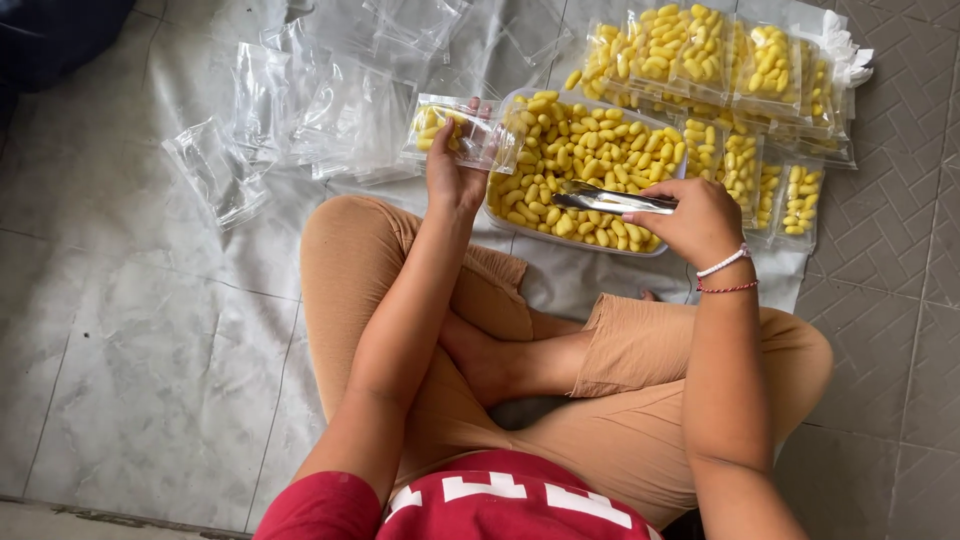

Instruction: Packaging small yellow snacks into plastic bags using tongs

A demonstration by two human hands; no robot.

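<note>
While L hand (455, 170) fingers clamp clear bag (462, 135), R hand (695, 222) fingers grip tongs (612, 201).

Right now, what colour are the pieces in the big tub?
Yellow: the pieces fill the clear tub, shown best in the head view.

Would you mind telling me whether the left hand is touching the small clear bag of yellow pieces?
Touching. The head view shows the left hand gripping the small clear bag, fingers wrapped around its edge.
</note>
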